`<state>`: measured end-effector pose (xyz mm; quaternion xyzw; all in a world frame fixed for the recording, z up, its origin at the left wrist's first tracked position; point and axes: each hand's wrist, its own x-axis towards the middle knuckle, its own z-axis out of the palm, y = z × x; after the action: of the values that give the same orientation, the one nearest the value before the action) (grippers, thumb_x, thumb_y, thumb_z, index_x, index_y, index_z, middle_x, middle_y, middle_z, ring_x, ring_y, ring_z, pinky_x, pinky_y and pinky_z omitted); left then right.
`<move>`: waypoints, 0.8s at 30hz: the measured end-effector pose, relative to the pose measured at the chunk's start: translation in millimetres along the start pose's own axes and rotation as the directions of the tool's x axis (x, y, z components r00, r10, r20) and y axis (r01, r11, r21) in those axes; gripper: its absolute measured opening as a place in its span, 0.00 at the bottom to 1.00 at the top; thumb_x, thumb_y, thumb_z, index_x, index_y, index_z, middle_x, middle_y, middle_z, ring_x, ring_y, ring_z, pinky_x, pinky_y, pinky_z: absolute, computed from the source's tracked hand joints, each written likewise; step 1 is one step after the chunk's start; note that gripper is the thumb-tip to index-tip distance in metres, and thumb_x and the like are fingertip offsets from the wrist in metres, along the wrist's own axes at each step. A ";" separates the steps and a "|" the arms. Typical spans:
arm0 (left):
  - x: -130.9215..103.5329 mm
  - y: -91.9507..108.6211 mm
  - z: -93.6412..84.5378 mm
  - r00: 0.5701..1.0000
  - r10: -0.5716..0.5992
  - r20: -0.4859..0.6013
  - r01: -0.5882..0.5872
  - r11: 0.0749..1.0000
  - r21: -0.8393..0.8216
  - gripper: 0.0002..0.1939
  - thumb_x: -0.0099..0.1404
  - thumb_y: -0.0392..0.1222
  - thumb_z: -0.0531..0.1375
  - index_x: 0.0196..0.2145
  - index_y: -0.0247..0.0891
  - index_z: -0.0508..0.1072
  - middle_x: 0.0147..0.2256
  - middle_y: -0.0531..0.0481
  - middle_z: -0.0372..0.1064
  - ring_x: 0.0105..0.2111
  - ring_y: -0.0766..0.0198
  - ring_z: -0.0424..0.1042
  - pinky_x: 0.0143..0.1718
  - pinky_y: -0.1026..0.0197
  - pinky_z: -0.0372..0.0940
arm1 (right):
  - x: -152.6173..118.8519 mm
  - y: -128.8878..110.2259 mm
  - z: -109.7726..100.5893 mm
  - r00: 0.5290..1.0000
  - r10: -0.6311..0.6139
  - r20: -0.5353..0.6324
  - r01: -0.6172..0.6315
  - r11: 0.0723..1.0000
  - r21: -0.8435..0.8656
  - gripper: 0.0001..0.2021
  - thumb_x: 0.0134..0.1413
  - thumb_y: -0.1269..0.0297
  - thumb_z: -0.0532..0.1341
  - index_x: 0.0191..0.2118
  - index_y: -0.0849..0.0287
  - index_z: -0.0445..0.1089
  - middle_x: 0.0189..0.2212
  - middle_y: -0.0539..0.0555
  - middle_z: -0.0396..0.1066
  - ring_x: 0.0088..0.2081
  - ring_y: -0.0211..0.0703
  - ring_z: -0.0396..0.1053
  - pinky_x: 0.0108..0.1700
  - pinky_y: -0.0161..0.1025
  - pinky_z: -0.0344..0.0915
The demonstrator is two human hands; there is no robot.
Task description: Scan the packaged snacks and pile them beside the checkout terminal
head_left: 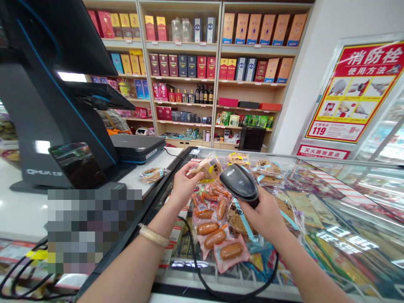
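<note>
My left hand (184,185) pinches a clear-wrapped package of round crackers (208,166) by its left end, with a barcode label facing up. In my right hand (265,214) is a black barcode scanner (239,183), its head tilted toward that package and its cord looping below. Under both hands, on the glass case top, lie several vacuum-packed sausages (216,237) in clear pouches. Beside them is a bagged stack of flat round biscuits (238,219) with a blue strip. More wrapped biscuits (267,170) sit behind the scanner.
At left, a dark point-of-sale terminal (63,126) stands on the white counter (19,214), near another wrapped biscuit pack (153,175). The glass display case (356,202) extends right. Shelves of boxed bottles (183,65) line the back wall. The scanner cord (192,252) crosses the case front.
</note>
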<state>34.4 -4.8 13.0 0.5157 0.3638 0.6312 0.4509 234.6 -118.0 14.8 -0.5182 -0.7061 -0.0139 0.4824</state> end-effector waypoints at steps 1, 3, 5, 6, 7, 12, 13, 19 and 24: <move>-0.1 0.0 -0.1 1.000 0.001 0.000 -0.001 1.000 -0.002 0.22 0.42 0.44 0.69 0.37 0.37 0.72 0.36 0.50 0.74 0.37 0.60 0.75 0.40 0.60 0.70 | -0.1 0.0 0.0 1.000 0.000 0.003 0.000 1.000 -0.003 0.09 0.53 0.61 0.58 0.39 0.58 0.70 0.34 0.55 0.75 0.34 0.46 0.72 0.37 0.39 0.67; -0.8 -0.3 -0.3 1.000 -0.001 -0.004 0.001 1.000 0.002 0.22 0.42 0.43 0.69 0.37 0.37 0.72 0.36 0.50 0.75 0.37 0.60 0.75 0.39 0.60 0.70 | -0.4 -0.1 0.0 1.000 0.000 0.009 0.000 1.000 -0.008 0.09 0.54 0.61 0.58 0.39 0.58 0.70 0.33 0.55 0.75 0.33 0.46 0.72 0.37 0.39 0.67; -2.0 -1.1 -0.5 1.000 -0.010 -0.005 0.010 1.000 0.014 0.22 0.42 0.43 0.69 0.38 0.37 0.72 0.36 0.50 0.75 0.37 0.59 0.75 0.39 0.59 0.70 | -0.8 0.1 0.0 1.000 0.006 0.012 -0.006 1.000 -0.010 0.09 0.54 0.61 0.58 0.39 0.58 0.70 0.33 0.55 0.75 0.33 0.46 0.72 0.37 0.39 0.67; -2.4 -1.9 -0.5 1.000 -0.012 -0.003 0.013 1.000 0.014 0.22 0.43 0.43 0.68 0.38 0.37 0.72 0.36 0.50 0.75 0.37 0.59 0.75 0.39 0.59 0.69 | -1.1 0.4 0.0 1.000 0.010 0.010 -0.010 1.000 -0.011 0.09 0.54 0.61 0.58 0.39 0.58 0.70 0.33 0.55 0.75 0.34 0.46 0.72 0.37 0.39 0.67; -2.5 -2.9 -0.7 1.000 -0.011 -0.002 0.011 1.000 0.005 0.22 0.43 0.43 0.68 0.38 0.37 0.72 0.37 0.49 0.74 0.37 0.59 0.75 0.39 0.59 0.69 | -1.4 0.9 0.1 1.000 0.012 0.007 -0.012 1.000 -0.012 0.09 0.54 0.61 0.58 0.38 0.58 0.70 0.34 0.55 0.75 0.34 0.46 0.72 0.37 0.39 0.67; 12.7 -8.1 -12.3 0.983 0.046 -0.177 -0.057 0.997 -0.057 0.20 0.47 0.40 0.66 0.39 0.35 0.72 0.37 0.48 0.73 0.36 0.61 0.74 0.41 0.59 0.69 | -2.5 5.3 1.1 1.000 0.001 -0.019 -0.001 1.000 -0.020 0.08 0.53 0.61 0.59 0.38 0.58 0.70 0.33 0.55 0.75 0.34 0.46 0.72 0.37 0.38 0.67; 19.3 -8.2 -18.6 0.963 0.051 -0.266 -0.066 0.997 -0.045 0.19 0.49 0.39 0.65 0.40 0.35 0.71 0.37 0.48 0.73 0.35 0.62 0.74 0.40 0.60 0.69 | -2.5 6.4 1.5 1.000 0.002 -0.027 -0.003 1.000 -0.026 0.08 0.53 0.62 0.59 0.38 0.58 0.70 0.33 0.54 0.75 0.34 0.46 0.72 0.37 0.38 0.67; 63.9 -0.9 -76.3 0.674 0.055 -0.737 0.145 0.968 0.204 0.20 0.57 0.31 0.59 0.48 0.37 0.64 0.36 0.50 0.69 0.34 0.66 0.72 0.36 0.63 0.68 | -1.3 8.2 3.4 0.999 -0.016 -0.049 0.015 1.000 -0.027 0.09 0.52 0.62 0.59 0.38 0.58 0.70 0.33 0.54 0.75 0.34 0.46 0.72 0.36 0.37 0.66; 86.6 -0.2 -113.8 0.683 0.044 -0.729 0.251 0.923 0.290 0.22 0.52 0.30 0.60 0.46 0.34 0.65 0.36 0.44 0.69 0.37 0.55 0.74 0.33 0.57 0.68 | -0.7 7.1 3.0 0.998 -0.020 -0.060 0.020 1.000 -0.009 0.09 0.53 0.61 0.59 0.38 0.58 0.70 0.32 0.54 0.74 0.33 0.46 0.71 0.36 0.38 0.66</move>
<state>-82.3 77.7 17.6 0.2777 0.6522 0.6760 0.2015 237.9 -113.7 9.2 -0.5126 -0.6965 -0.0371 0.5009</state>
